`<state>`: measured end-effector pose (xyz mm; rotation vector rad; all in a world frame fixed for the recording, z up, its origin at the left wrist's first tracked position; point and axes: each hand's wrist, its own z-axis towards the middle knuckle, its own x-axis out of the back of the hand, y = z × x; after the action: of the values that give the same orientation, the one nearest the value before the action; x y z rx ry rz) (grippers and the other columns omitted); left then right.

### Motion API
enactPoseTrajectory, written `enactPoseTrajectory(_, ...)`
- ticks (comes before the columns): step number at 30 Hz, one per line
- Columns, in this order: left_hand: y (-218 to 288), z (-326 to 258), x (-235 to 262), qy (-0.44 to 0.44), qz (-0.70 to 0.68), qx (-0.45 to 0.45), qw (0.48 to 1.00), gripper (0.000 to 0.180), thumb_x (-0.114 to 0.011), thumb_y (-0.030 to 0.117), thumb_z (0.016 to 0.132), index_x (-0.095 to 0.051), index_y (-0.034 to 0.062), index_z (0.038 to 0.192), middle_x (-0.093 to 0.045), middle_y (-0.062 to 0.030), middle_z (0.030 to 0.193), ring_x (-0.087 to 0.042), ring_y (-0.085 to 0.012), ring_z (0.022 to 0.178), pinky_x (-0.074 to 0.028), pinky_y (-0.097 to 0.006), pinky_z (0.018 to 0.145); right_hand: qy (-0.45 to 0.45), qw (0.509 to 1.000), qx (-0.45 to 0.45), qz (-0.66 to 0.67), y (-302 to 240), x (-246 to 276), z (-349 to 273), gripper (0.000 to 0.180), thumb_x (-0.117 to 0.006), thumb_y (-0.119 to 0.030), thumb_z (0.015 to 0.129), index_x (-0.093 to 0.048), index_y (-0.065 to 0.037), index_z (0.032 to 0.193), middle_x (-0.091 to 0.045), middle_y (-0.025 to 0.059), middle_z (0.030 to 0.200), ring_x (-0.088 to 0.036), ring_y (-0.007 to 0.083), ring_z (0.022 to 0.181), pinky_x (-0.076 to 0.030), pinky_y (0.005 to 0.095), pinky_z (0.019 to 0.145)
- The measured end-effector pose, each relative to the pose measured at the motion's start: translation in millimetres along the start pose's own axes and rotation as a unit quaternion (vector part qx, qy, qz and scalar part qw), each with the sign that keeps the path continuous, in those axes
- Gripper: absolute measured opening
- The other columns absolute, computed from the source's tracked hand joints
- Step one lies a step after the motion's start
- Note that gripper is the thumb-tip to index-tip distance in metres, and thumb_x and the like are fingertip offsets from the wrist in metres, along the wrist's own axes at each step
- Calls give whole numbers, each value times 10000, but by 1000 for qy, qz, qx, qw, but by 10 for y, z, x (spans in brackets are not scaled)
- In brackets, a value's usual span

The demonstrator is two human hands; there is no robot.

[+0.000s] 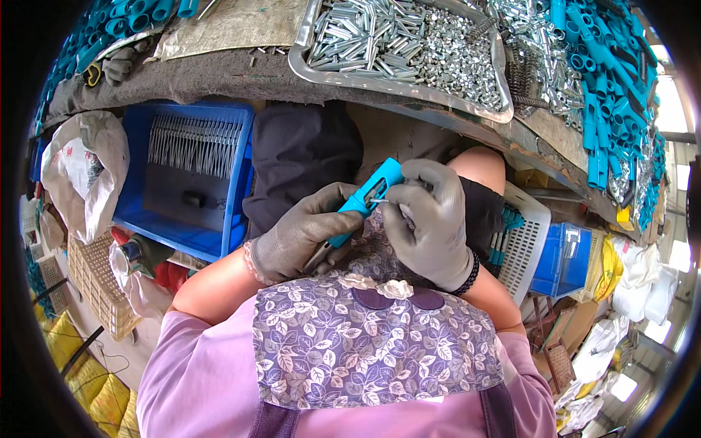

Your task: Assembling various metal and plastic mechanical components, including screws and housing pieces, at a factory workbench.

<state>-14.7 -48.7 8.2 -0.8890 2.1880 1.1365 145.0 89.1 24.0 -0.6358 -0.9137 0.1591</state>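
Note:
Over my lap, my left hand [310, 228] is wrapped round a turquoise tubular handle [388, 174], which tilts up toward the right. A long slot runs along the handle's upper part, and a dark metal piece [318, 257] shows at its lower end. My right hand [437, 219] is beside the slot, with thumb and finger closed on a small metal pin [377, 200] that points into the handle. Whether the pin touches anything inside is hard to make out. Grey work gloves cover both hands.
On the bench ahead is a metal tray [294, 60] of loose pins and small metal parts. Turquoise tubes [602, 109] and springs [520, 69] lie to its right. A blue crate [235, 219] with wire hooks stands at left, a white basket [537, 219] at right.

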Motion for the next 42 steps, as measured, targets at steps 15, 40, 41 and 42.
enactPoseTrajectory(15, -58, 18, 42, -4, 7, -7, 1000, 347, -588, 135, 976, -478, 87, 1302, -586, -13, 956, -562, -84, 675, -490, -241, 606, 14, 999, -47, 16, -41, -53, -58, 214, -759, -18, 673, -628, -89, 827, -582, 86, 1009, -599, 292, 924, -488, 411, 784)
enactPoseTrajectory(40, -141, 25, 115, -64, 60, -50, 995, 495, -672, 268, 967, -459, 42, 1352, -573, 5, 1012, -516, -49, 753, -454, -223, 666, -184, 916, -188, 305, 138, 116, 119, 348, -743, -23, 752, -588, -45, 1063, -522, 81, 1064, -533, 184, 970, -439, 309, 890)
enactPoseTrajectory(41, -136, 31, 110, -65, 61, -50, 995, 495, -672, 268, 967, -459, 42, 1352, -573, 5, 1012, -516, -49, 753, -454, -223, 666, -189, 919, -184, 294, 140, 127, 129, 365, -760, -52, 759, -598, -54, 1085, -523, 85, 1059, -542, 190, 964, -448, 319, 886)
enactPoseTrajectory(42, -130, 38, 108, -61, 104, -85, 989, 490, -655, 254, 977, -454, 41, 1369, -581, 11, 1017, -527, -46, 801, -452, -213, 694, -193, 922, -180, 284, 138, 141, 137, 383, -778, -81, 765, -607, -62, 1108, -523, 90, 1053, -551, 197, 958, -457, 329, 882)
